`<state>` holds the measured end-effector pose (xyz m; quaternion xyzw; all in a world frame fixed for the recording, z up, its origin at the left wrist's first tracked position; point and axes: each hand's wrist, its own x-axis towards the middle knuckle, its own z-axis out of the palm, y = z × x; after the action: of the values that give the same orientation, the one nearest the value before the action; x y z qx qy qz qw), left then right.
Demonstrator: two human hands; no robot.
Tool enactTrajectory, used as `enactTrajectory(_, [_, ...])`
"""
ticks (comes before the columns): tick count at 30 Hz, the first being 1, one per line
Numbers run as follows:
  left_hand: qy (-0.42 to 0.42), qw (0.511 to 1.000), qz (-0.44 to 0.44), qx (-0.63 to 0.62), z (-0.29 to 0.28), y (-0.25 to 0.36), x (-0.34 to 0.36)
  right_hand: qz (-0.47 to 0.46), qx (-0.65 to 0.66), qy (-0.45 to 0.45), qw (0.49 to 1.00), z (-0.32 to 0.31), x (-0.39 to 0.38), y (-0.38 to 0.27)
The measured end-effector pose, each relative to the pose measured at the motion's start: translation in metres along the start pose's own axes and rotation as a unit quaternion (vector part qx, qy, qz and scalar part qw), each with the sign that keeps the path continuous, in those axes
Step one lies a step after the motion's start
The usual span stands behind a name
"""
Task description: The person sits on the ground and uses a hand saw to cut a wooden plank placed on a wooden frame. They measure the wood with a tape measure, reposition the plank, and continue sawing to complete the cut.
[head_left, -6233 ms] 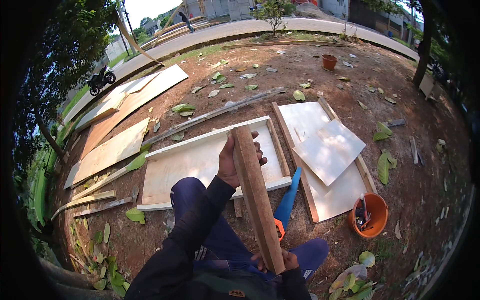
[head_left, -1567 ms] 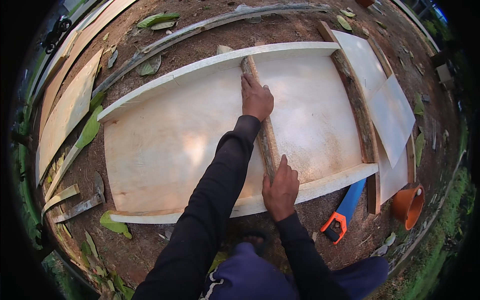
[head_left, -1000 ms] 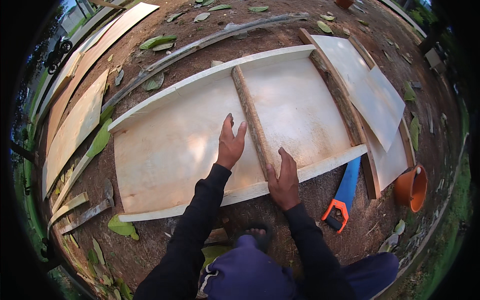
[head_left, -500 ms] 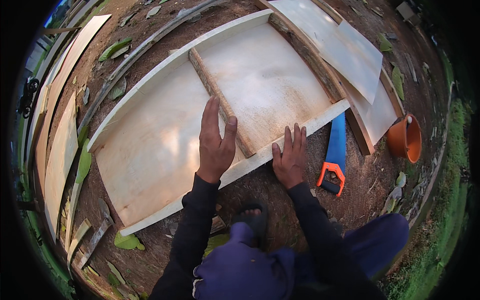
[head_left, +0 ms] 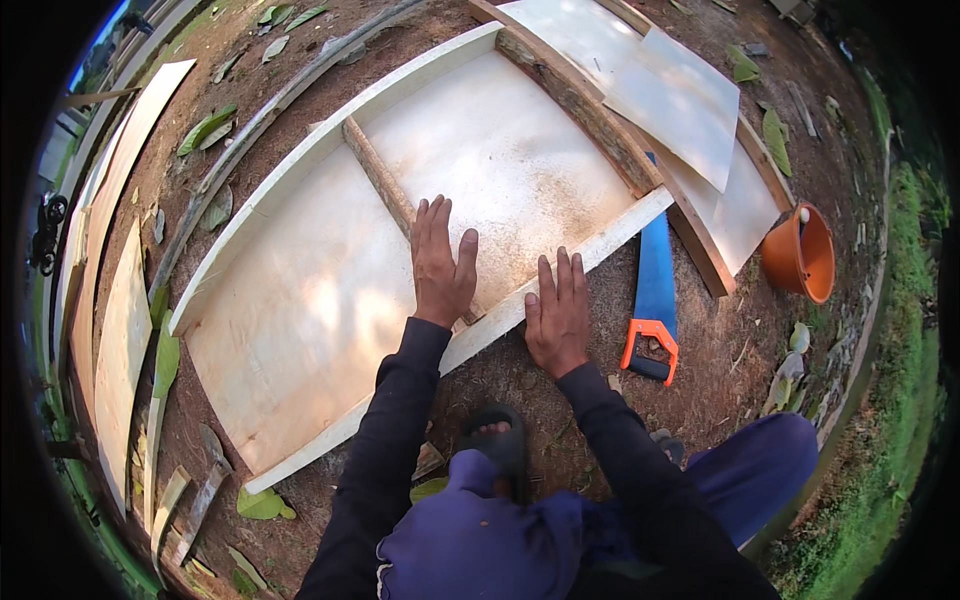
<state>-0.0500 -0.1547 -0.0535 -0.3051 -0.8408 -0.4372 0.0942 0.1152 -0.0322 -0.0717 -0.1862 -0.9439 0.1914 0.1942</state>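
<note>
A shallow wooden frame with a pale panel (head_left: 290, 370) lies in front of me, divided by a rough crosspiece (head_left: 378, 172). My left hand (head_left: 442, 265), fingers stretched and thumb apart, is over the crosspiece's near end; whether it touches the wood I cannot tell. My right hand (head_left: 558, 318) is at the frame's near rail (head_left: 610, 238), fingers extended over it. Neither hand holds anything. Right of my right hand, a handsaw with a blue blade and orange handle (head_left: 650, 350) lies on the ground, its blade passing under the frame's corner.
A second framed panel (head_left: 690, 110) with a loose white sheet adjoins at the upper right. An orange bucket (head_left: 800, 255) stands to its right. Long boards (head_left: 125, 340) and scrap strips lie at the left. Leaves (head_left: 262, 503) are scattered about; my sandalled foot (head_left: 497, 440) is below the frame.
The view has shifted, so the frame, saw and bucket appear further left. My left hand has moved right along the frame, closer to my right hand. Both hands remain open.
</note>
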Motion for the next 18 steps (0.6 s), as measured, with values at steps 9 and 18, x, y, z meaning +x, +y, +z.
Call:
enactTrajectory(9, [-0.035,0.981,-0.185,-0.038,-0.056,0.021,-0.109,0.043,0.213,0.07,0.973,-0.015,0.003,0.015])
enactTrajectory(18, [0.079,0.996,-0.028,0.02,-0.094,0.051,-0.032,0.057,0.134,0.093,0.985,-0.023,0.01,0.01])
